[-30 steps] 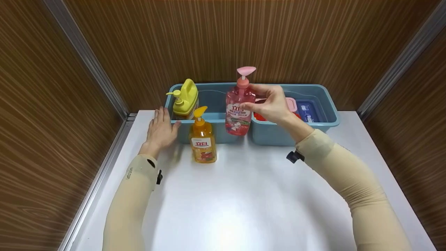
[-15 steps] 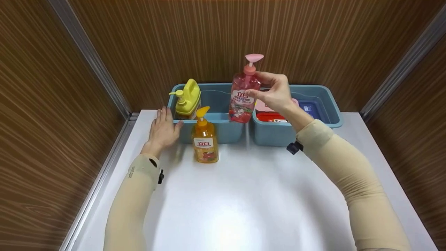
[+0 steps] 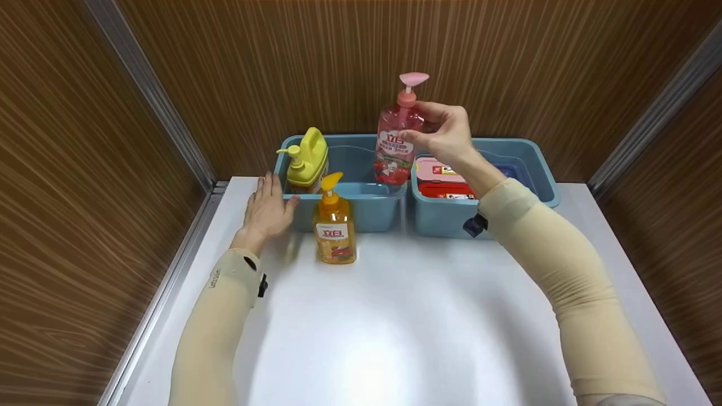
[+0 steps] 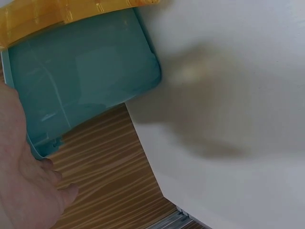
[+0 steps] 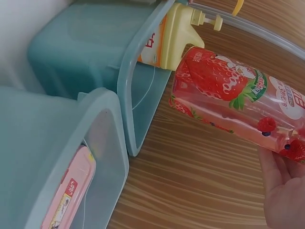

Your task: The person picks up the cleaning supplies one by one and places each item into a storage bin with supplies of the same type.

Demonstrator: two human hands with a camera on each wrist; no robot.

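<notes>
A pink pump bottle with a strawberry label hangs upright over the right end of the left blue bin. My right hand grips it near the top, thumb across its front; the right wrist view shows the bottle close, with part of the hand under it. My left hand rests on the left bin's front left corner, fingers straight. An orange pump bottle stands on the table just in front of that bin. Inside the bin, at its left end, a yellow pump jug leans slightly.
The right blue bin stands beside the left one and holds a pink container, a red container and a dark blue thing partly behind the right arm. A wood-grain wall rises behind both bins. White table spreads in front.
My right hand has raised the pink bottle and carried it slightly right, from in front of the left bin's rim to above its opening. The left hand keeps its place on the bin corner.
</notes>
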